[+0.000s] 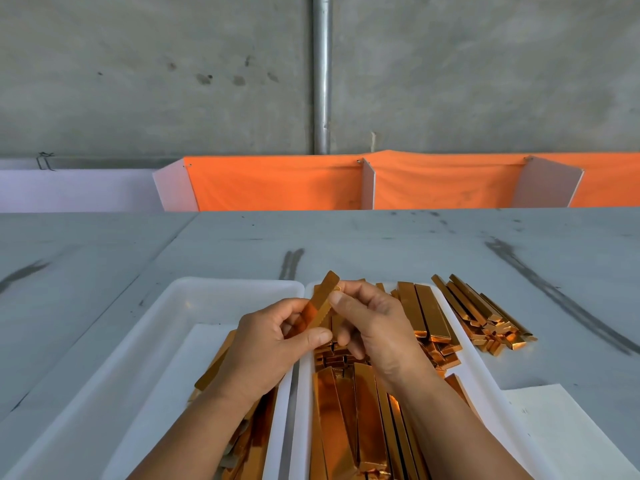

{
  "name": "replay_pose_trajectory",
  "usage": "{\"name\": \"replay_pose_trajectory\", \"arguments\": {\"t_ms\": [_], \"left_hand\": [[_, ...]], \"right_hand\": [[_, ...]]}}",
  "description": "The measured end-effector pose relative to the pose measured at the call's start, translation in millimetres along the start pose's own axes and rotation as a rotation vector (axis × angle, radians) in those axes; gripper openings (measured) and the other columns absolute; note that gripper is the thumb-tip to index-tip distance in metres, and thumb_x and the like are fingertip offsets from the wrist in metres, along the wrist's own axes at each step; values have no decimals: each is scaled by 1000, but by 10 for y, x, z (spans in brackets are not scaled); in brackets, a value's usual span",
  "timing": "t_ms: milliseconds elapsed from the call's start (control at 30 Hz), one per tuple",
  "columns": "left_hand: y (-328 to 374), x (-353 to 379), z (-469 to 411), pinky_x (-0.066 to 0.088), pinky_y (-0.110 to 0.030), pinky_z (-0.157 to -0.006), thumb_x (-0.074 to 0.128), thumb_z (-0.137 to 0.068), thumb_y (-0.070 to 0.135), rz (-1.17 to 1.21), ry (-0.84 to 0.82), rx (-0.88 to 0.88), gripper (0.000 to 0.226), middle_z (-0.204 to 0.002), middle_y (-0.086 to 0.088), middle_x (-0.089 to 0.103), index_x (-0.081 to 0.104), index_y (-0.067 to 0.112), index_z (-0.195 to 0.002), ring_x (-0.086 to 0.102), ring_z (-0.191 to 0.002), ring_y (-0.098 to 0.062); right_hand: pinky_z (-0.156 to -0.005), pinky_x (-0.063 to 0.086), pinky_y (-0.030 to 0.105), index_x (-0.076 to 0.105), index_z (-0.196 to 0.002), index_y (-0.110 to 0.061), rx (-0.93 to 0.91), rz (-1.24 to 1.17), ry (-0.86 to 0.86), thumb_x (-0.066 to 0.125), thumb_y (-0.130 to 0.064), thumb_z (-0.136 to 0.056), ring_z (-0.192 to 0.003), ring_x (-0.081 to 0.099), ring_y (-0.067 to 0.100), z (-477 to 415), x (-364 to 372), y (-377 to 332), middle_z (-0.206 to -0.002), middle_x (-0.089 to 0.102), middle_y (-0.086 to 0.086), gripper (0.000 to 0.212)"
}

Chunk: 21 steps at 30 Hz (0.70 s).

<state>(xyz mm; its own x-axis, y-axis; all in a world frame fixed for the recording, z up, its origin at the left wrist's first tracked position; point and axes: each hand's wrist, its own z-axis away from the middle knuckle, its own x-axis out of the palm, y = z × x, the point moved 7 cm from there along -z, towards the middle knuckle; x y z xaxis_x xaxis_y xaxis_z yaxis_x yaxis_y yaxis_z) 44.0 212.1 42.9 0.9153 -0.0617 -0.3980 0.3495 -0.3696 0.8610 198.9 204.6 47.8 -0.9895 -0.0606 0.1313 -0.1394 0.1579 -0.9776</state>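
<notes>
Left grip (273, 344) and right grip (374, 327) both pinch one gold strip (321, 301), tilted above where two white trays (225, 283) meet; uneven pressure could crease it, or a slip drop it among the piled strips (349, 414)

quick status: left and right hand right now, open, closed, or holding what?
Left hand: closed, pinching the lower end of the gold strip.
Right hand: closed, pinching the same gold strip near its upper end.
</notes>
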Motion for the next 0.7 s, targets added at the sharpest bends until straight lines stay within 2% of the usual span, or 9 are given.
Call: {"name": "replay_pose_trajectory", "arguments": {"t_ms": [133,300,467,533,600,700], "left_hand": [[38,-9,14,49,-12,-68,75,-78,35,33,18,18,23,-79,15,70,71,36,-101,65,-76,-2],[61,-2,4,49,-12,-69,72,-72,47,75,0,30,34,-79,12,70,70,34,-103,66,-76,-4],[64,17,1,49,-13,-69,70,-70,53,49,-23,39,38,-80,13,70,69,37,-104,66,-77,-4],[44,22,3,52,-17,-70,72,-72,55,53,-42,26,39,-85,12,71,68,37,-107,67,-82,-6],[30,30,11,56,-27,-74,72,-76,54,64,-63,10,36,-87,8,71,68,36,-106,69,-85,-11],[41,37,19,58,-40,-75,66,-78,53,10,-65,19,28,-77,2,69,71,30,-93,67,-76,-17]], "right_hand": [[-38,35,21,67,-110,-12,-1,-7,5,64,-18,-94,-48,50,12,-3,6,-5,-81,69,14,17],[-38,35,20,66,-112,-12,1,9,-26,66,-18,-93,-47,50,11,8,49,-13,-63,62,-2,20],[-40,34,19,70,-104,-10,0,33,-31,67,-20,-91,-46,49,8,7,54,-8,-59,59,-2,17],[-40,32,21,69,-98,-9,-9,20,-3,64,-20,-94,-44,46,10,4,27,-10,-56,58,1,12],[-39,32,22,68,-90,-11,-16,-10,53,63,-21,-95,-43,40,15,-13,-40,-7,-55,55,8,13],[-38,31,23,68,-86,-12,-5,-48,87,64,-21,-95,-43,38,17,-34,-89,11,-57,53,13,13]]}}
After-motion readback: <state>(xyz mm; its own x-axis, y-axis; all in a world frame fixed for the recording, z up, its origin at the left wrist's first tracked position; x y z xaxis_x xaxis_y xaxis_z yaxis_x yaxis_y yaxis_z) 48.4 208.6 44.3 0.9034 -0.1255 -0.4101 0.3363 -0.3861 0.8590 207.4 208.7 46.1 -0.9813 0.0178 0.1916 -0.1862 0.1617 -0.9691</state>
